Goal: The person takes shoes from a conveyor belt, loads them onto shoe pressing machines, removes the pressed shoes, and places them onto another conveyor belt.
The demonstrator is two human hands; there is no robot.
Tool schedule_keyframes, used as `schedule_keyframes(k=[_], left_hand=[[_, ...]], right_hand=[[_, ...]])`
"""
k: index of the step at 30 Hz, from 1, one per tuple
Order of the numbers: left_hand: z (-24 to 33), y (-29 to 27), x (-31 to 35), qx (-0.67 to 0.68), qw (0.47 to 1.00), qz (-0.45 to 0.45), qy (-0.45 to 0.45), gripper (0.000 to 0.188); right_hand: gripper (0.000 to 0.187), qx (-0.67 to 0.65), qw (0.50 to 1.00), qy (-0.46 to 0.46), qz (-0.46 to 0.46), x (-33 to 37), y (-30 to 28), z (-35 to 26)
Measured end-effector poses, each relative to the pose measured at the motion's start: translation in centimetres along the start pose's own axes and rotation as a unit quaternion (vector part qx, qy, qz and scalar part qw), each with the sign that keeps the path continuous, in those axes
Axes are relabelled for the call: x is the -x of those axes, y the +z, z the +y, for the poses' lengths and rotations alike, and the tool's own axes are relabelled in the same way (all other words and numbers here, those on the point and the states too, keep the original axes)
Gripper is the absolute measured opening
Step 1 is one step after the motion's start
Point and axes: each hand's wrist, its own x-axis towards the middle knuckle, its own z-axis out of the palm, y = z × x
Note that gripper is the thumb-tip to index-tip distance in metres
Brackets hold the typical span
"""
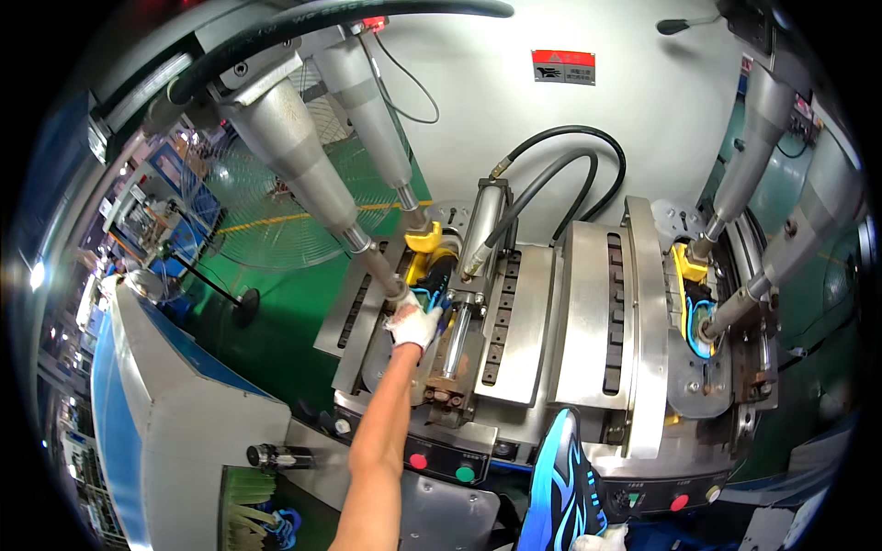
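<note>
Carrier: steel press machine bed [537, 312], two stations side by side.
Left station: shoe [432, 292] with blue lines seated under a yellow clamp block [423, 241].
Right station: second shoe [695, 321] seated under its own yellow clamp block [689, 264].
Front panel: red button [419, 461] beside green button [466, 474].

red-and-grey rectangular label [563, 67], white machine wall

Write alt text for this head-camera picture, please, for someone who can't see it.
A person's gloved left hand reaches into the left station of a steel press, touching a blue shoe under a yellow block. The right hand holds another blue-and-black shoe at the lower edge.
</note>
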Motion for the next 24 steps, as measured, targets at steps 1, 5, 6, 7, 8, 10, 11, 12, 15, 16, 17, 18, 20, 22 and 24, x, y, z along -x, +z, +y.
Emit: schedule_keyframes(k=[1, 5, 6, 7, 8, 10, 11, 12, 15, 16, 17, 18, 20, 22, 24], left_hand=[[0.9, -0.3, -1.1, 0.008, 0.998, -0.054, -0.041, 0.079], [-0.8, -3.8, -3.8, 0.084, 0.985, -0.096, -0.118, 0.083], [0.2, -5.6, -3.7, 0.076, 0.979, -0.114, -0.152, 0.087], [-0.5, -5.4, -3.8, 0.093, 0.977, -0.101, -0.165, 0.083], [-1.7, -6.1, -3.6, 0.105, 0.974, -0.083, -0.182, 0.080], [-2.9, -7.7, -2.1, 0.153, 0.973, -0.039, -0.170, 0.073], [-3.2, -9.0, -1.4, 0.166, 0.967, -0.073, -0.180, 0.079], [-3.7, -10.5, -0.5, 0.177, 0.960, -0.107, -0.191, 0.085], [-5.5, -16.4, 3.9, 0.257, 0.949, -0.013, -0.179, 0.074], [-3.8, -20.2, 6.1, 0.286, 0.938, 0.005, -0.196, 0.072], [-6.0, -20.2, 8.3, 0.148, 0.965, 0.116, -0.182, 0.058], [-9.0, -20.3, 10.6, 0.328, 0.927, 0.068, -0.167, 0.052], [-9.5, -21.0, 15.6, 0.372, 0.890, 0.073, -0.255, 0.050], [-12.4, -18.7, 20.5, 0.394, 0.872, 0.122, -0.264, 0.050], [-13.2, -16.4, 24.3, 0.376, 0.857, 0.142, -0.322, 0.049]], right_hand=[[0.053, 0.008, 1.000, -0.003, 0.015, 0.0, -0.1, -0.1], [0.048, 0.038, 0.999, -0.023, 0.015, -1.0, 1.1, -0.5], [0.047, 0.047, 0.998, -0.031, 0.012, -1.4, 1.4, -0.6], [0.046, 0.054, 0.998, -0.041, 0.009, -1.7, 1.9, -0.6], [0.045, 0.062, 0.997, -0.048, 0.000, -2.0, 2.5, -0.6], [0.042, 0.080, 0.994, -0.078, -0.014, -2.6, 3.5, -0.7], [0.041, 0.099, 0.990, -0.101, -0.021, -3.1, 4.0, -0.6], [0.040, 0.128, 0.982, -0.133, -0.033, -3.6, 4.3, -0.4], [0.036, 0.341, 0.854, -0.382, -0.087, -6.6, 6.8, -0.5], [0.031, 0.210, 0.940, -0.256, -0.079, -8.0, 9.1, -0.6], [0.026, 0.051, 0.989, -0.133, -0.047, -9.3, 12.3, -0.6], [0.027, -0.002, 0.994, -0.083, -0.073, -11.1, 16.1, -1.9], [0.020, 0.014, 0.993, -0.081, -0.088, -15.9, 21.8, -3.0], [0.022, -0.006, 0.979, -0.108, -0.170, -21.5, 26.2, -3.1], [0.017, 0.041, 0.986, -0.082, -0.138, -25.2, 30.9, -2.9]])
